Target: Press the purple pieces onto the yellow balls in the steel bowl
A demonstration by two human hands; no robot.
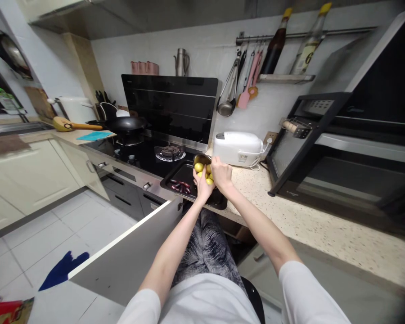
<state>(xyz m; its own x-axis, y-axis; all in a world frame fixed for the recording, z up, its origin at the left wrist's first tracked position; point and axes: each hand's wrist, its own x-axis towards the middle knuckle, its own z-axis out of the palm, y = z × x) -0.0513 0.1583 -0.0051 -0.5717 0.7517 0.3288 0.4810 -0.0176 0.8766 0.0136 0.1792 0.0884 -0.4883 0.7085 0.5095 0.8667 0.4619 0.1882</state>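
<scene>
A metal bowl (pixel 203 158) is tipped over a black baking tray (pixel 185 168), its mouth toward me and to the left. My right hand (pixel 222 174) is closed in a fist on the bowl's right edge. Several small yellow round pieces of produce (pixel 199 167), their kind unclear, are at the bowl's mouth. Cupped around some of them is my left hand (pixel 202 184), fingers curved over the yellow pieces. Dark red-purple elongated pieces (pixel 180 186) lie in the left part of the tray. My hands partly hide the tray's right side and the bowl's inside.
The tray straddles the gas stove (pixel 148 155) and the speckled counter (pixel 253 189). Behind it sits a white appliance (pixel 238 148); a black oven (pixel 357 180) stands right. A wok (pixel 126 123) rests at the far left burner. An open cabinet door (pixel 131 252) juts out near my legs.
</scene>
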